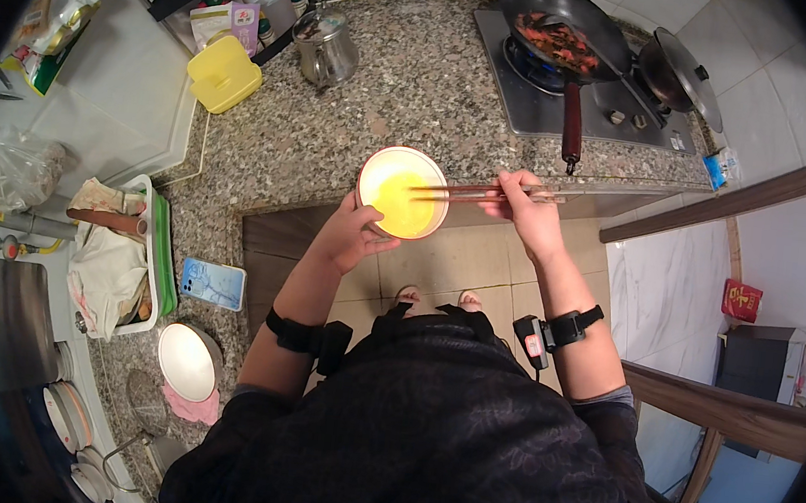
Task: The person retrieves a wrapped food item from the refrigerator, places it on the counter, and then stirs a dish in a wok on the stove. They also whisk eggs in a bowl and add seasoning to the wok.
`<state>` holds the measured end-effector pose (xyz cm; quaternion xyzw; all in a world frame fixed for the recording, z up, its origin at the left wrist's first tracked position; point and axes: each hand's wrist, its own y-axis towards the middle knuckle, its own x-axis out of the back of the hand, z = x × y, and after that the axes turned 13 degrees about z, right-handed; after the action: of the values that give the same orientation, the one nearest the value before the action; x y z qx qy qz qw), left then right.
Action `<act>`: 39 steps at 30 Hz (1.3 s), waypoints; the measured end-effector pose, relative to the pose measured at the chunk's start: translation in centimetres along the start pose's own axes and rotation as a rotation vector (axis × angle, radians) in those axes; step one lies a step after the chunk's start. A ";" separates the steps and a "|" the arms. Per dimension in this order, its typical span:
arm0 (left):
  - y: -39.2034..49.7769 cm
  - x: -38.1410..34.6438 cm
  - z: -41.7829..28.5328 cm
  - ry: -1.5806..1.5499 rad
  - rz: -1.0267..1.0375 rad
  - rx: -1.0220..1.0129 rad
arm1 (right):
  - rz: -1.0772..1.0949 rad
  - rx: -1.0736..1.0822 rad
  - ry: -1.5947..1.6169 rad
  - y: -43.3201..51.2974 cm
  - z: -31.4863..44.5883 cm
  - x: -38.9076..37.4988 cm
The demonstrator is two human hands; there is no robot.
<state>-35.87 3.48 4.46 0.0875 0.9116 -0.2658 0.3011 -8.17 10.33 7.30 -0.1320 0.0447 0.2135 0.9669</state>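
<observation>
My left hand [355, 236] grips a white bowl [376, 164] by its lower left side, with the thumb over the red-edged rim. Yellow beaten egg [400, 209] lies in the bowl, which tilts toward me in front of the counter. In my right hand [526, 209] is a pair of wooden chopsticks [467, 194], their tips dipped in the egg. Beyond that hand, a black wok [615, 50] sits over a lit blue flame on the gas stove [525, 114]. It contains chopped red food [555, 44] and a spatula, and its dark red handle points at me.
A lidded pot [671, 70] occupies the right burner. Along the granite counter [422, 57] stand a metal pitcher [326, 48] and a yellow plastic container [225, 76]. At left are a phone [213, 283], an empty white bowl [187, 362] on a pink cloth [193, 406], and a cloth-filled basket [153, 256].
</observation>
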 end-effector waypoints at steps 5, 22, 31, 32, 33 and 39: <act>0.0 0.1 0.2 0.026 -0.001 0.021 | 0.047 -0.048 0.040 -0.2 -0.2 -0.1; -0.4 0.4 0.2 -0.020 -0.008 -0.004 | 0.020 -0.018 0.036 -0.1 -0.9 -0.4; -0.3 0.5 0.4 -0.002 0.000 0.002 | 0.034 -0.056 0.116 0.0 -1.0 -0.5; -0.3 0.5 0.3 -0.005 0.003 0.002 | 0.049 -0.061 0.151 0.0 -1.0 -0.5; -0.4 0.5 0.3 -0.009 0.009 0.002 | 0.046 -0.068 0.107 0.0 -1.0 -0.6; -0.4 0.4 0.3 -0.021 0.008 -0.017 | -0.045 0.059 0.163 0.4 -1.0 -1.0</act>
<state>-36.15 2.99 4.20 0.0859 0.9104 -0.2575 0.3123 -9.27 10.04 6.43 -0.1213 0.1266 0.1789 0.9681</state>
